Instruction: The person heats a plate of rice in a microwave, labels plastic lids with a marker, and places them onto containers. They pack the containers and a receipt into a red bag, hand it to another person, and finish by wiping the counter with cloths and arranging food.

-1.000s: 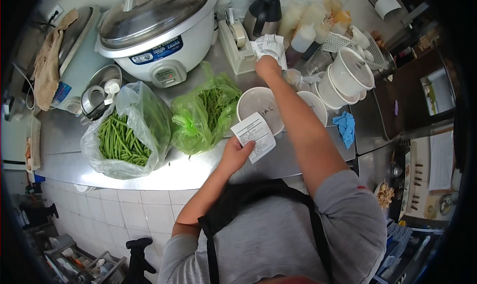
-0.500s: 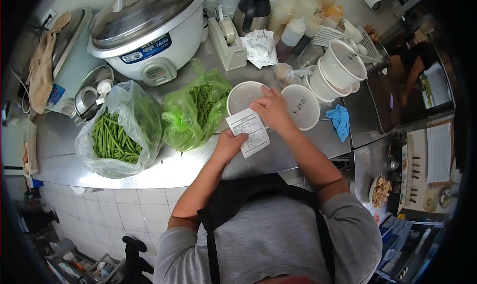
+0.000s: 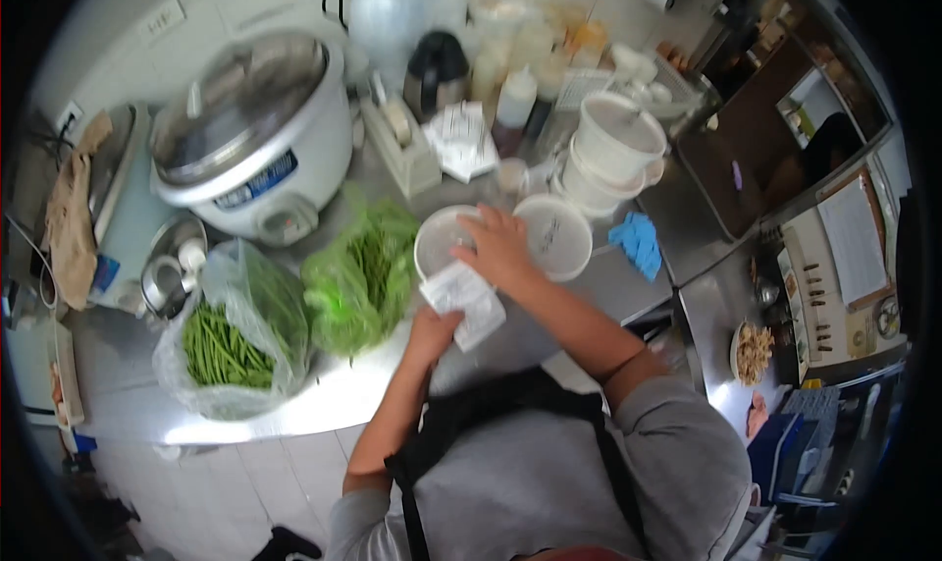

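Observation:
My left hand (image 3: pixel 432 327) holds a white paper receipt (image 3: pixel 464 301) by its lower edge, just above the steel counter (image 3: pixel 324 404). My right hand (image 3: pixel 498 247) rests on the receipt's top edge, fingers over the rim of a lidded white container (image 3: pixel 439 243). A second lidded container with writing on it (image 3: pixel 554 237) sits just right of that hand.
Two plastic bags of green beans (image 3: pixel 231 340) (image 3: pixel 363 276) lie to the left. A large rice cooker (image 3: pixel 250 139), tape dispenser (image 3: pixel 400 144), loose receipts (image 3: pixel 459 139), sauce bottles and stacked white tubs (image 3: pixel 613 149) stand behind. A blue glove (image 3: pixel 638 242) lies at right.
My right hand came back from the receipt pile at the rear to the receipt and container in front. The view has shifted and blurred as my head moved.

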Demonstrator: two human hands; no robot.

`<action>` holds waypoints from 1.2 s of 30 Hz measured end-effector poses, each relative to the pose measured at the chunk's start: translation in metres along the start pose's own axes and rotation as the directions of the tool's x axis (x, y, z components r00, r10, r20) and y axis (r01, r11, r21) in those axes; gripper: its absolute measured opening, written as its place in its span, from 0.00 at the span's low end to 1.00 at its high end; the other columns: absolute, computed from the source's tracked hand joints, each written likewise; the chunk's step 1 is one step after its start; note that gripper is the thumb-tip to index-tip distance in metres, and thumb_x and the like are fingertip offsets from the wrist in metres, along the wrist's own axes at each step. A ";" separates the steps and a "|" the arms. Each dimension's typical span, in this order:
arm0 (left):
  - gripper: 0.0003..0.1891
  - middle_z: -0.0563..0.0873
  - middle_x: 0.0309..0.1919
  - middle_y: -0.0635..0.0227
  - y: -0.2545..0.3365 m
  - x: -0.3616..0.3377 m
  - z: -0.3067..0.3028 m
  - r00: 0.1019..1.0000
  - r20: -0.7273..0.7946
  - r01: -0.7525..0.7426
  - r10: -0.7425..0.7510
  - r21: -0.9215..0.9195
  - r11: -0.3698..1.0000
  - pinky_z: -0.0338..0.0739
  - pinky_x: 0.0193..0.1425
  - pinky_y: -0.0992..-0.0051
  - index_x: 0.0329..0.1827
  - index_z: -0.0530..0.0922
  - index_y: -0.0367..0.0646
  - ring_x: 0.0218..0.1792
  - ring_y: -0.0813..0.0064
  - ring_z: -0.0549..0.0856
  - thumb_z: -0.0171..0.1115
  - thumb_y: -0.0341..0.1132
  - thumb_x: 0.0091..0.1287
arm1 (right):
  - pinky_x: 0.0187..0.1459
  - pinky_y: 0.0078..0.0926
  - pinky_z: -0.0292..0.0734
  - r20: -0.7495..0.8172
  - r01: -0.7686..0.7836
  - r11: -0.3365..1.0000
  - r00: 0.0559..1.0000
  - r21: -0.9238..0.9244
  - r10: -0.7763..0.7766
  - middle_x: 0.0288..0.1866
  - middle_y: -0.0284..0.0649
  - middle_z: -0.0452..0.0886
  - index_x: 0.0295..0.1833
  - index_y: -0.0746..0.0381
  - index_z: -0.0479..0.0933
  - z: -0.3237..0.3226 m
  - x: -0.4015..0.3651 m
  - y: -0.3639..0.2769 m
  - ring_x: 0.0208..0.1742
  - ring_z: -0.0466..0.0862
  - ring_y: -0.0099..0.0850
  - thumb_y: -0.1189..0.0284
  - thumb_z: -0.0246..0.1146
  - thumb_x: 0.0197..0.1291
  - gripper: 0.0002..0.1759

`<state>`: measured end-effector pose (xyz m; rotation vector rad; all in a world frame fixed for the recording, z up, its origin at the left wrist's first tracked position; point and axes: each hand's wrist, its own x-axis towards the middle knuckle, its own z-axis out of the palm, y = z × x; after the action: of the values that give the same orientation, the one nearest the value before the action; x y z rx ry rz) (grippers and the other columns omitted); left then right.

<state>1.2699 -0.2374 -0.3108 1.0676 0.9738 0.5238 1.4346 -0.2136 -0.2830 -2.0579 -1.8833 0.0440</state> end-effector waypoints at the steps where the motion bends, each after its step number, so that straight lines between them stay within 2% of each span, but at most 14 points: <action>1: 0.14 0.82 0.38 0.62 -0.016 0.007 -0.005 0.997 -0.015 -0.073 0.074 0.061 0.995 0.74 0.42 0.75 0.46 0.74 0.34 0.38 0.74 0.80 0.55 0.27 0.56 | 0.58 0.48 0.51 0.037 -0.031 0.998 0.999 -0.049 0.033 0.58 0.47 0.65 0.54 0.52 0.70 0.002 0.004 0.000 0.60 0.61 0.42 0.53 0.59 0.48 0.27; 4: 0.14 0.81 0.37 0.63 -0.030 0.017 -0.005 0.983 -0.060 -0.170 0.172 0.032 0.985 0.75 0.40 0.75 0.45 0.74 0.34 0.37 0.74 0.80 0.57 0.28 0.56 | 0.57 0.49 0.52 0.113 -0.051 0.992 0.991 -0.119 0.065 0.55 0.43 0.69 0.48 0.53 0.73 0.000 0.024 -0.005 0.58 0.65 0.39 0.52 0.58 0.48 0.24; 6: 0.14 0.81 0.31 0.65 0.003 0.001 -0.011 0.991 0.123 0.046 -0.059 0.107 0.993 0.74 0.34 0.77 0.43 0.75 0.34 0.30 0.77 0.80 0.57 0.34 0.59 | 0.53 0.46 0.60 0.229 0.054 0.987 0.973 -0.149 -0.018 0.44 0.40 0.76 0.43 0.54 0.76 -0.015 0.044 -0.005 0.50 0.73 0.38 0.53 0.58 0.48 0.20; 12: 0.25 0.78 0.30 0.67 0.055 -0.047 -0.053 0.946 0.320 -0.126 -0.051 0.510 0.851 0.72 0.34 0.78 0.53 0.68 0.36 0.31 0.79 0.77 0.54 0.49 0.61 | 0.34 0.40 0.73 -0.160 0.322 0.927 0.922 -0.191 -0.353 0.30 0.42 0.78 0.33 0.59 0.75 -0.196 0.163 -0.040 0.34 0.79 0.40 0.59 0.55 0.50 0.14; 15: 0.29 0.79 0.32 0.65 0.105 -0.073 -0.087 0.923 0.373 -0.344 0.097 0.686 0.641 0.72 0.39 0.75 0.55 0.67 0.40 0.34 0.76 0.78 0.56 0.52 0.59 | 0.35 0.39 0.74 -0.487 0.322 0.897 0.757 -0.303 -0.436 0.31 0.42 0.79 0.38 0.53 0.76 -0.308 0.218 -0.075 0.34 0.79 0.41 0.61 0.51 0.52 0.12; 17: 0.29 0.80 0.34 0.64 0.165 -0.091 -0.103 0.961 0.277 -0.221 0.005 0.754 0.619 0.72 0.39 0.75 0.55 0.67 0.41 0.35 0.76 0.78 0.58 0.51 0.58 | 0.40 0.37 0.74 -0.652 0.331 0.820 0.498 -0.466 -0.572 0.36 0.40 0.78 0.38 0.51 0.77 -0.375 0.262 -0.087 0.40 0.78 0.40 0.62 0.50 0.54 0.12; 21: 0.26 0.80 0.31 0.63 0.271 -0.098 -0.127 0.943 0.063 -0.258 0.328 0.762 0.594 0.73 0.37 0.75 0.52 0.69 0.36 0.33 0.75 0.78 0.60 0.46 0.57 | 0.41 0.38 0.72 -0.716 0.385 0.734 0.222 -0.560 -0.662 0.33 0.47 0.77 0.38 0.62 0.76 -0.461 0.290 -0.123 0.37 0.77 0.44 0.75 0.55 0.47 0.11; 25: 0.19 0.75 0.23 0.70 0.374 -0.087 -0.126 0.732 -0.030 -0.397 0.681 0.794 0.461 0.69 0.30 0.79 0.48 0.71 0.38 0.26 0.82 0.73 0.61 0.38 0.57 | 0.42 0.40 0.71 -0.753 0.281 0.727 0.023 -0.627 -0.658 0.35 0.43 0.76 0.35 0.60 0.77 -0.487 0.325 -0.133 0.39 0.75 0.42 0.74 0.57 0.45 0.09; 27: 0.16 0.75 0.30 0.72 0.429 -0.089 -0.105 0.704 -0.096 -0.295 0.704 0.862 0.413 0.69 0.38 0.80 0.48 0.70 0.37 0.32 0.83 0.72 0.58 0.33 0.59 | 0.40 0.38 0.70 -0.745 0.235 0.713 -0.087 -0.661 -0.662 0.35 0.40 0.73 0.33 0.58 0.76 -0.493 0.346 -0.130 0.39 0.72 0.41 0.74 0.58 0.44 0.07; 28: 0.17 0.76 0.21 0.68 0.449 -0.073 -0.112 0.527 0.003 -0.391 0.850 0.889 0.239 0.70 0.31 0.76 0.45 0.73 0.38 0.25 0.79 0.73 0.61 0.39 0.56 | 0.40 0.37 0.69 -0.721 0.226 0.688 -0.117 -0.689 -0.683 0.34 0.40 0.73 0.33 0.58 0.76 -0.494 0.351 -0.128 0.39 0.72 0.40 0.74 0.58 0.44 0.07; 30: 0.17 0.76 0.28 0.67 0.497 -0.064 -0.095 0.272 0.076 -0.270 0.959 0.963 0.000 0.70 0.38 0.76 0.45 0.73 0.39 0.32 0.77 0.74 0.60 0.39 0.57 | 0.40 0.36 0.69 -0.669 0.204 0.638 -0.174 -0.742 -0.723 0.33 0.40 0.72 0.33 0.57 0.76 -0.494 0.355 -0.125 0.39 0.72 0.39 0.74 0.59 0.44 0.07; 33: 0.20 0.76 0.44 0.63 0.576 -0.041 -0.081 -0.211 0.498 0.040 0.841 0.864 -0.502 0.67 0.52 0.74 0.53 0.70 0.39 0.48 0.73 0.74 0.53 0.42 0.61 | 0.39 0.35 0.67 -0.642 0.185 0.614 -0.236 -0.767 -0.730 0.33 0.38 0.71 0.32 0.57 0.76 -0.488 0.363 -0.119 0.39 0.71 0.38 0.73 0.59 0.44 0.06; 34: 0.25 0.64 0.58 0.51 0.575 -0.064 -0.038 0.046 0.217 -0.063 0.975 0.975 -0.213 0.54 0.63 0.61 0.55 0.69 0.45 0.62 0.57 0.58 0.57 0.44 0.54 | 0.39 0.35 0.67 -0.655 0.169 0.634 -0.252 -0.755 -0.712 0.33 0.38 0.70 0.32 0.56 0.76 -0.486 0.365 -0.118 0.39 0.71 0.37 0.72 0.60 0.44 0.06; 36: 0.23 0.65 0.56 0.49 0.611 -0.031 -0.036 -0.192 0.395 0.156 0.898 0.916 -0.370 0.52 0.63 0.59 0.53 0.71 0.46 0.62 0.55 0.58 0.55 0.43 0.55 | 0.40 0.37 0.67 -0.677 0.139 0.670 -0.287 -0.730 -0.678 0.33 0.38 0.70 0.31 0.56 0.76 -0.483 0.371 -0.119 0.39 0.71 0.37 0.71 0.60 0.44 0.05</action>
<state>1.2756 0.0140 0.2480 3.0621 1.3477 2.1423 1.4867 0.0402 0.2803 -0.5358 -1.2792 -1.7339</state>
